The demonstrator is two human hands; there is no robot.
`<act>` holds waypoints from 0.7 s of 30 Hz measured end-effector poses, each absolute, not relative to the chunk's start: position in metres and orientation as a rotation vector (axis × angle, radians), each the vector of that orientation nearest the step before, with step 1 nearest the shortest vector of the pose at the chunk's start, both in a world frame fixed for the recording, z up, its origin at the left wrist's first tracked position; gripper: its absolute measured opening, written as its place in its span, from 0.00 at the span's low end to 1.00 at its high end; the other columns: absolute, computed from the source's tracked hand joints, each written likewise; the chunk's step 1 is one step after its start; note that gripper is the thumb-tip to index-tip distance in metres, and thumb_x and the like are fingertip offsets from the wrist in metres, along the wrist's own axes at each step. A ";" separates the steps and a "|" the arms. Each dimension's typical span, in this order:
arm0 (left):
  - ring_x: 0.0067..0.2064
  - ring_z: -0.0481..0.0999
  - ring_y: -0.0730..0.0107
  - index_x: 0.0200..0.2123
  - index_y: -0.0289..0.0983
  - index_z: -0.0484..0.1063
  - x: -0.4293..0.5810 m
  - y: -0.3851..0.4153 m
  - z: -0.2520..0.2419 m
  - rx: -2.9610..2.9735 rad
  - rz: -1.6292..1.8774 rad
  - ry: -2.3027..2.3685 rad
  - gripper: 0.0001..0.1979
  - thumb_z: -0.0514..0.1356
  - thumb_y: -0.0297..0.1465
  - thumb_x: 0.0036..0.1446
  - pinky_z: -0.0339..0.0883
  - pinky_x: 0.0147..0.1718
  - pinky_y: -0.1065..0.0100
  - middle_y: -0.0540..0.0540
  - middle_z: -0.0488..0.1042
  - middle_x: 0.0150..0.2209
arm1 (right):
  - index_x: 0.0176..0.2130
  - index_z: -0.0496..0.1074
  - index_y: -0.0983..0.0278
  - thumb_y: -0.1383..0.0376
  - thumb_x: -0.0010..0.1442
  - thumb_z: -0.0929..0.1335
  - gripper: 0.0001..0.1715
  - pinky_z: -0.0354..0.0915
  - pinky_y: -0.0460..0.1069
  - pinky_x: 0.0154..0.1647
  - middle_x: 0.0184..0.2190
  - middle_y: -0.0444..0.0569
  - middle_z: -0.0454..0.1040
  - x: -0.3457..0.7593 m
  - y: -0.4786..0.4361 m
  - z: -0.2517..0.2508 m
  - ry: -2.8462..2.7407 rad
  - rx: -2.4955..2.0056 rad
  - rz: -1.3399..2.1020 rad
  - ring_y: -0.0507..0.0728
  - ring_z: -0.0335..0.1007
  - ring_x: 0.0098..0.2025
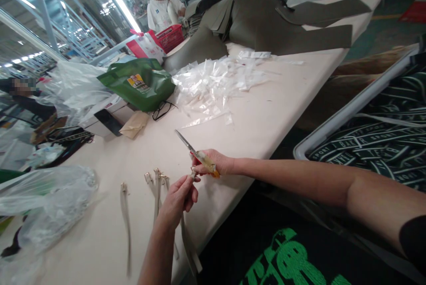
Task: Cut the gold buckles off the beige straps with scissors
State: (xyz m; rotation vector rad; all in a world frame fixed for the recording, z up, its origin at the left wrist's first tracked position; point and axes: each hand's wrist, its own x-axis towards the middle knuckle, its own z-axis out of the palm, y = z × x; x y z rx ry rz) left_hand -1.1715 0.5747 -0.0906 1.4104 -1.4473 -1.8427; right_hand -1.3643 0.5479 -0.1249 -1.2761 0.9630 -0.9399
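My right hand (pixel 214 162) is closed around scissors (pixel 199 156), whose metal blades point up and to the left, away from me. Its fingertips meet my left hand (pixel 181 191) at a small metal buckle. My left hand pinches the buckle end of a strap (pixel 188 245), which hangs down past the wrist to the table's near edge. Beside my left forearm several more narrow beige straps with buckles (pixel 156 191) lie on the table. One strap (pixel 126 227) lies apart, farther left.
The pale table (pixel 259 120) bears a heap of clear plastic pieces (pixel 213 81), a green bag (pixel 140 83), eyeglasses (pixel 162 110), a phone (pixel 108 121) and dark grey sheets (pixel 266 23). A bin of printed webbing (pixel 376 138) stands at right. Another person (pixel 163 9) is at the back.
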 end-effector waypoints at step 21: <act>0.34 0.80 0.75 0.34 0.38 0.79 -1.182 0.613 -0.046 1.148 -1.365 -0.463 0.04 0.64 0.27 0.54 0.78 0.35 0.76 0.50 0.81 0.32 | 0.30 0.67 0.65 0.70 0.52 0.70 0.06 0.59 0.43 0.21 0.22 0.42 0.69 -1.405 0.518 -0.129 1.290 -1.073 -1.274 0.48 0.61 0.21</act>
